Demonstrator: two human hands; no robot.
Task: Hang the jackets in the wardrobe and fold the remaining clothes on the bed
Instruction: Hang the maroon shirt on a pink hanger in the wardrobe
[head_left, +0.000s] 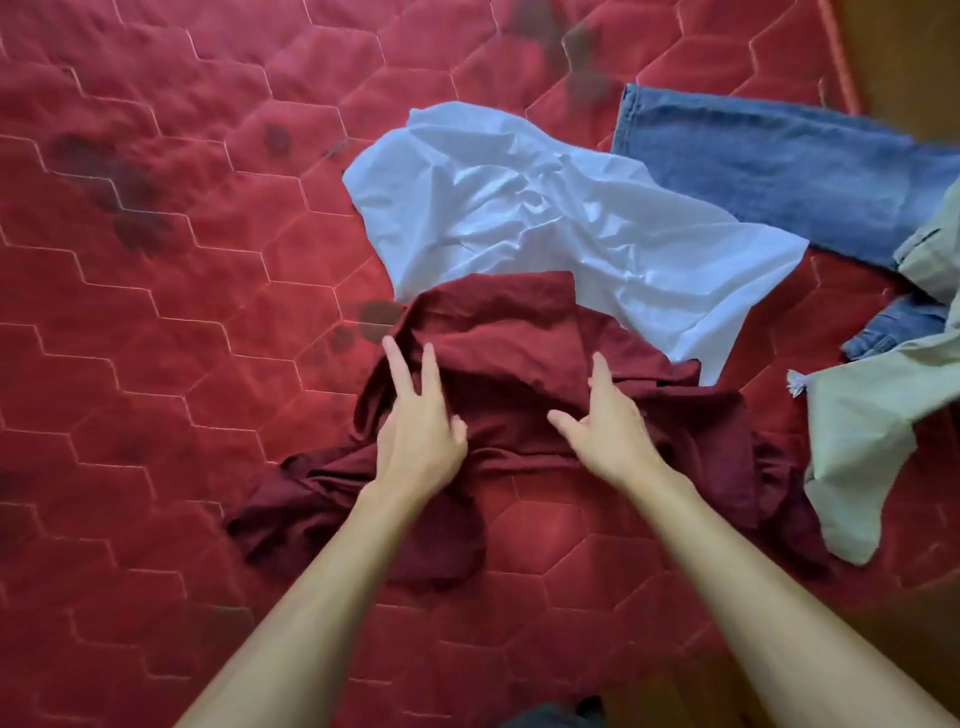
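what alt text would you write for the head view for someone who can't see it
A person's left hand and right hand rest on a crumpled dark red garment lying on a red quilted mattress. Beyond it lies a wrinkled white garment, with blue jeans and a pale green garment to the right.
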